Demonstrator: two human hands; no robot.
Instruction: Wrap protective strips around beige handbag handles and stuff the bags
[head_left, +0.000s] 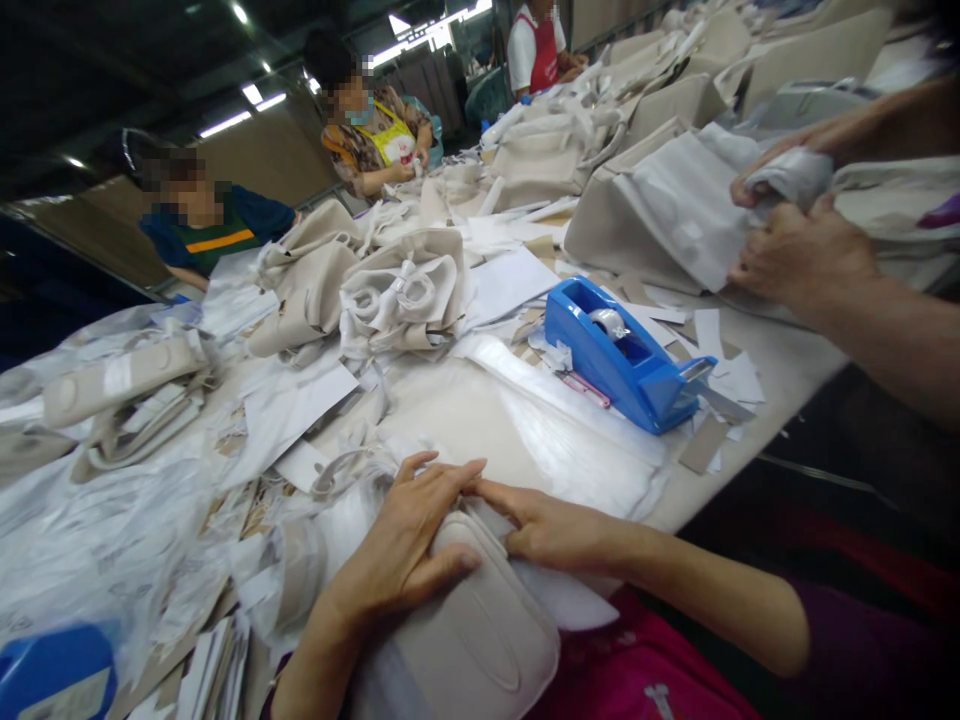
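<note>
A beige handbag (491, 625) with a rounded flap and a stitched oval line leans against my body at the table's near edge. My left hand (412, 545) grips its upper end, thumb lying on the flap and fingers reaching over the edge. From the other side my right hand (544, 525) holds the same end, its fingertips meeting those of the left. Part of the right fingers is hidden behind the bag. White wrapping sheet (570, 597) sticks out under my right wrist. Beside my left hand lies a wrapped strap bundle (289, 570).
A blue tape dispenser (626, 355) stands ahead, right of centre, among paper scraps. Several beige bags (405, 290) and plastic wrap (97, 510) cover the table. At right, a co-worker's hands (802, 240) handle a white-wrapped piece. Other people (382, 130) work across the table.
</note>
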